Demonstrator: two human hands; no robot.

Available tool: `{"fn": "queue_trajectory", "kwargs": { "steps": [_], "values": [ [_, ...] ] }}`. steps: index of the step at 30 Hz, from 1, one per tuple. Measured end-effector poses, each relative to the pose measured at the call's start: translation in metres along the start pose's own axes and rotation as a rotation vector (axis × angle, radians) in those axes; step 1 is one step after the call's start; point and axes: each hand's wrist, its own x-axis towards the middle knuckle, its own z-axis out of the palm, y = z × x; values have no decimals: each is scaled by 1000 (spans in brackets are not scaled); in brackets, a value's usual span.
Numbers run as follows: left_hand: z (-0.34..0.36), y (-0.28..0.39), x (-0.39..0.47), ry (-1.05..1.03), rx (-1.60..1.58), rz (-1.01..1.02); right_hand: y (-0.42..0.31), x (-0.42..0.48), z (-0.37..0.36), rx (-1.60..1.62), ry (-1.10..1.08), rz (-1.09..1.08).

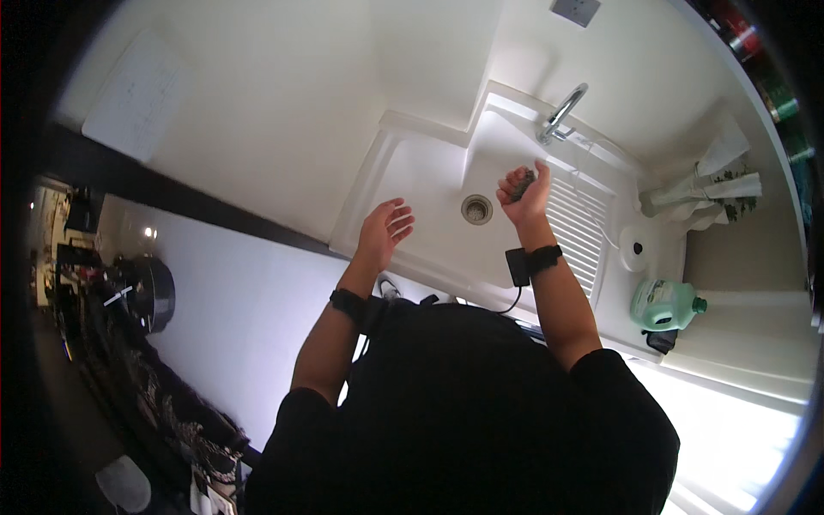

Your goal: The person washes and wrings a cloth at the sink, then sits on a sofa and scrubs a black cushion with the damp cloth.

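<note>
My right hand (532,205) is curled around a dark grey-green scouring pad (523,185), possibly steel wool, and is raised above the white sink (425,174). Over the left part of the basin, my left hand (380,235) holds nothing, its fingers slightly bent and apart. Between the two hands, the metal drain strainer (477,210) shows in the basin floor. A chrome faucet (563,116) stands behind my right hand. The ribbed drainboard (576,232) lies to the right, partly hidden by my right forearm.
A green plastic jug (663,305) and a small black item (662,340) sit at the right edge. Near them are a white roll (635,250), a thin white cord (593,215) and paper-wrapped bundles (714,180) with leaves. A wall outlet (577,10) is above the faucet.
</note>
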Motion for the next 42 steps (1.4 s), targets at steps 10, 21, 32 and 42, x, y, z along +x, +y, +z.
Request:
{"fn": "queue_trajectory", "kwargs": {
  "steps": [10,21,32,42],
  "values": [
    [-6,-7,-3,62,-42,-70,6,34,0,-382,89,-119],
    [-13,-2,6,62,-3,-38,6,19,45,-522,109,-228],
    [-27,2,10,42,-17,-32,-7,13,92,-607,17,-404],
    [-43,4,6,51,-27,-62,-8,-7,124,-484,15,-467]
  ]
}}
